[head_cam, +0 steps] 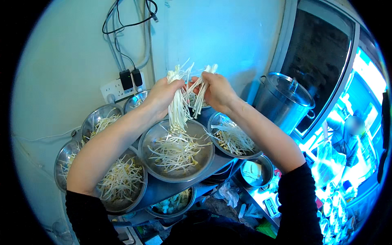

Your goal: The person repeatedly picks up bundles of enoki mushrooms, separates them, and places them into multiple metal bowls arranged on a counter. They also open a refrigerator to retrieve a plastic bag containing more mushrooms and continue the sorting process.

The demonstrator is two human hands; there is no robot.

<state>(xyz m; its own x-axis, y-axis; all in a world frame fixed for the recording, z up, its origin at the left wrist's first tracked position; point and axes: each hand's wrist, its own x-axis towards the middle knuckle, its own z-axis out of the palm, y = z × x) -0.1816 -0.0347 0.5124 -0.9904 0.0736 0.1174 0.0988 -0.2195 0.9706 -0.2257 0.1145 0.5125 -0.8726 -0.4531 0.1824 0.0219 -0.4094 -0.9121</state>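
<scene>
My left hand (163, 95) grips a large bunch of enoki mushrooms (178, 107), whose small caps hang down over a steel bowl. My right hand (216, 90) holds a smaller bunch of enoki (200, 95), a little to the right, with some loose strands between the two bunches. Bean sprouts (177, 153) lie in the middle steel bowl (147, 171) below. The right steel bowl (258, 153) holds bean sprouts and thin white strands. More bean sprouts (122, 180) fill the front left bowl; several bowls with sprouts stand behind it, partly covered by my left forearm.
A lidded steel stockpot (281, 98) stands right by the window. A power strip (116, 88) with plugs and cables is on the wall. Below the shelf are a bowl of pale food (173, 203), a pot (257, 171) and a digital scale (271, 206). Another person (341, 137) is at far right.
</scene>
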